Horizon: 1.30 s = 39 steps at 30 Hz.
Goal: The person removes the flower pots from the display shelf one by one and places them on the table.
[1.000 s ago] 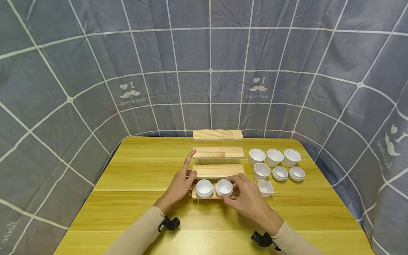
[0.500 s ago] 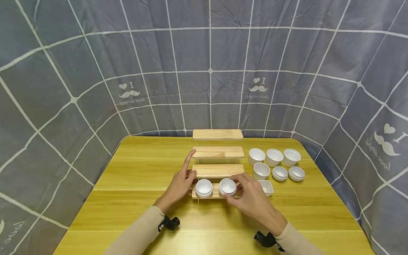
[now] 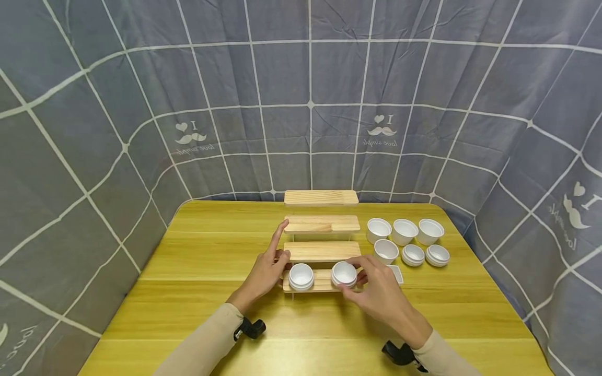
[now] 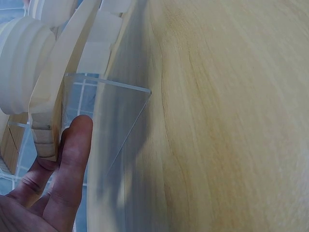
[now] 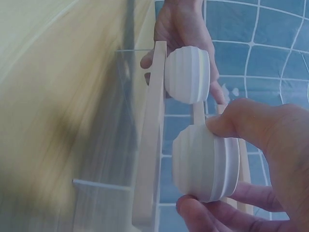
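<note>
In the head view, a stepped stand (image 3: 322, 251) of pale wooden shelves on clear supports stands mid-table. Two small white ramekins with ridged sides sit on its lowest shelf (image 3: 322, 281). Around the right ramekin (image 3: 344, 272), near the shelf's right end, my right hand (image 3: 380, 287) pinches with thumb and fingers; the right wrist view shows this ramekin (image 5: 200, 164) between them. The left ramekin (image 3: 301, 275) stands untouched. My left hand (image 3: 263, 274) grips the stand's left end, index finger stretched up along it. The left wrist view shows fingers (image 4: 72, 166) round the shelf end.
Right of the stand, several larger white cups (image 3: 404, 232) and two low ramekins (image 3: 425, 256) stand in rows. A square white dish (image 3: 397, 274) is partly hidden behind my right hand. A grey gridded cloth (image 3: 310, 130) surrounds the wooden table (image 3: 211, 250).
My right hand has slid the right ramekin rightward along the lowest shelf, widening the gap between the two ramekins. It now covers more of the square dish. My left hand has stayed put.
</note>
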Available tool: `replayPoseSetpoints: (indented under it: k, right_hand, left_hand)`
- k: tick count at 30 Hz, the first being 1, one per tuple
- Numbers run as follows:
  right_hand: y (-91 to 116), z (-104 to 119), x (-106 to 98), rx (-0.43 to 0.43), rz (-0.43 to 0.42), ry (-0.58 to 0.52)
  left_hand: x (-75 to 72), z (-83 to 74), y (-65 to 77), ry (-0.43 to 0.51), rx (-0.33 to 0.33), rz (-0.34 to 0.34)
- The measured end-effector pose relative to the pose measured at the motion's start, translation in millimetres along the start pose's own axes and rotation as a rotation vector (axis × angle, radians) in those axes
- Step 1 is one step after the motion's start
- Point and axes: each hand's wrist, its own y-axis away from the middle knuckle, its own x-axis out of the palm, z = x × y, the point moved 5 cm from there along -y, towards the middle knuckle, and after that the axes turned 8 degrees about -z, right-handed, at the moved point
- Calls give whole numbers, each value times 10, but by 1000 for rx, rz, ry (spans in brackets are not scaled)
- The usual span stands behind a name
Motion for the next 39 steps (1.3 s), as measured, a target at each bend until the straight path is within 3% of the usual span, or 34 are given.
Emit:
replayPoseSetpoints:
  k: [21, 32, 39]
  right_hand:
    - [14, -199, -227, 56, -14, 102]
    - [8, -329, -405, -1, -104, 97]
    - [4, -438, -496, 9, -150, 102]
  left_hand:
    - [-10, 19, -14, 4, 12, 2]
    - [-16, 8, -20, 9, 5, 3]
    - [-13, 22, -28, 17, 8, 4]
